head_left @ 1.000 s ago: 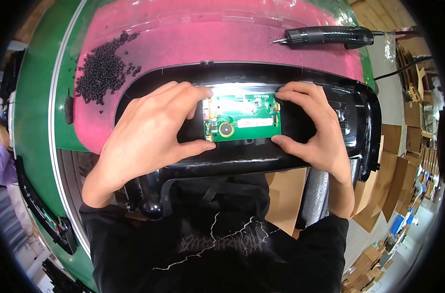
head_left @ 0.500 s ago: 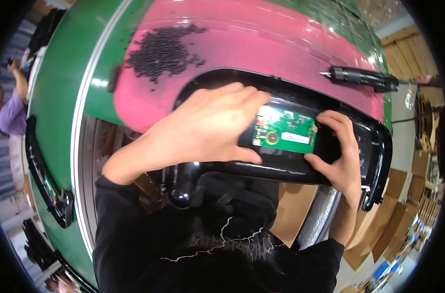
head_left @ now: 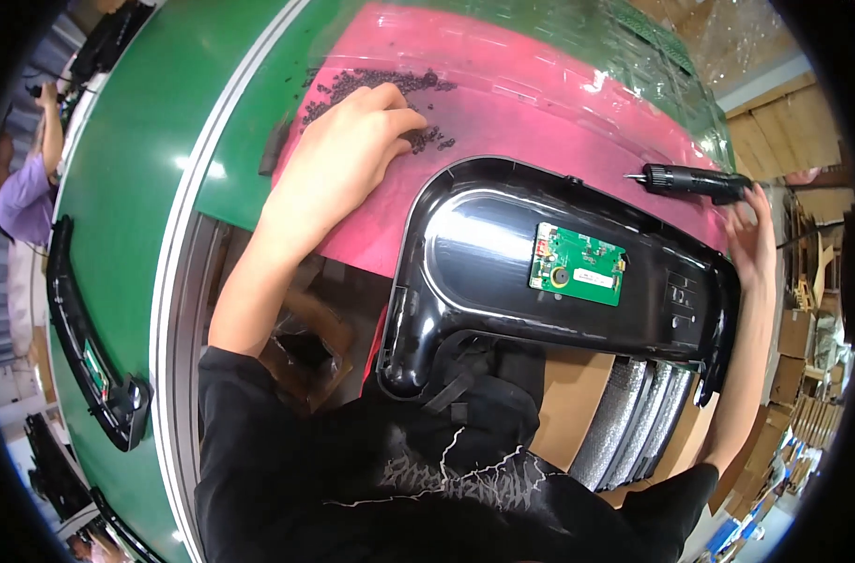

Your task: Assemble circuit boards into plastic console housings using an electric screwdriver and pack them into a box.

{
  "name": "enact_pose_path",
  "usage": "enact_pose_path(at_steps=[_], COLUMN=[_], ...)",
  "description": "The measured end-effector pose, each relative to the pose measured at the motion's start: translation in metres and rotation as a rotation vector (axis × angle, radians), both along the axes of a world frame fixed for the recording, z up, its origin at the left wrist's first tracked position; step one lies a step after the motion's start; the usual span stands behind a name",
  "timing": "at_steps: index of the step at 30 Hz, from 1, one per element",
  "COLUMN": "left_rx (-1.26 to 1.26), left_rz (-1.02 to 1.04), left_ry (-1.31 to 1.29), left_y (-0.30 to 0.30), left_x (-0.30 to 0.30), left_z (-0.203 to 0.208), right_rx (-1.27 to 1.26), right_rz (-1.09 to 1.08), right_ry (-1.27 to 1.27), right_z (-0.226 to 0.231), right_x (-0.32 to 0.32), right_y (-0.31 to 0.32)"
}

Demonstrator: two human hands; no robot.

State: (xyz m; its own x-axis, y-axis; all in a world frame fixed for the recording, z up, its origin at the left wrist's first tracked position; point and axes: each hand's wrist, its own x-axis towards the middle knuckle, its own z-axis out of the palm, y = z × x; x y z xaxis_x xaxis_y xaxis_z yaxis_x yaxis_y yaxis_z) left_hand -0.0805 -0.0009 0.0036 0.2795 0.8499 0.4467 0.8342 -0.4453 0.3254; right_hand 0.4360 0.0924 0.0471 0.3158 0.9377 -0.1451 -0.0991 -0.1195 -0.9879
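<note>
A black plastic housing (head_left: 484, 246) with a rounded left end lies at the table's front edge, partly on a pink mat. In its recess rests a green circuit board (head_left: 587, 266) with a white label, untouched by either hand. My left hand (head_left: 357, 145) is over a pile of small black screws (head_left: 418, 83), fingers curled and fingertips down among them; what they pinch, if anything, is hidden. At the right edge my right hand (head_left: 751, 239) has its fingers apart, the tips at the rear end of a black electric screwdriver (head_left: 690, 180), not wrapped around it.
The pink mat (head_left: 540, 131) covers part of the green table (head_left: 118, 188), with clear plastic sheeting (head_left: 634, 66) along its far side. Another black housing (head_left: 80, 347) with a board lies at left. Cardboard (head_left: 573, 394) and silvery wrapped rolls (head_left: 625, 422) sit below. Someone in purple (head_left: 24, 202) is far left.
Both hands have left the circuit board, which now lies in the housing. My left hand has moved up to the screw pile, my right hand out to the screwdriver's rear end.
</note>
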Motion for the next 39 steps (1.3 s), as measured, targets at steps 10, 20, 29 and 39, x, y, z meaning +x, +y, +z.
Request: enact_pose_path(at_steps=[10, 20, 29, 39], left_rx=[-0.026, -0.158, -0.697, -0.813], left_rz=[0.055, -0.177, -0.532, -0.563], left_ry=[-0.001, -0.496, -0.916, -1.026], left_y=[0.012, 0.0, -0.009, -0.018], left_x=[0.003, 0.048, 0.106, 0.104], left_z=[-0.009, 0.033, 0.059, 0.054], right_rx=[0.421, 0.499, 0.664, 0.807], right_rz=[0.222, 0.509, 0.714, 0.736], right_ry=[0.247, 0.798, 0.87, 0.743], right_z=[-0.014, 0.028, 0.043, 0.049], right_x=[-0.114, -0.179, -0.201, -0.2], right_y=[0.044, -0.039, -0.106, -0.126])
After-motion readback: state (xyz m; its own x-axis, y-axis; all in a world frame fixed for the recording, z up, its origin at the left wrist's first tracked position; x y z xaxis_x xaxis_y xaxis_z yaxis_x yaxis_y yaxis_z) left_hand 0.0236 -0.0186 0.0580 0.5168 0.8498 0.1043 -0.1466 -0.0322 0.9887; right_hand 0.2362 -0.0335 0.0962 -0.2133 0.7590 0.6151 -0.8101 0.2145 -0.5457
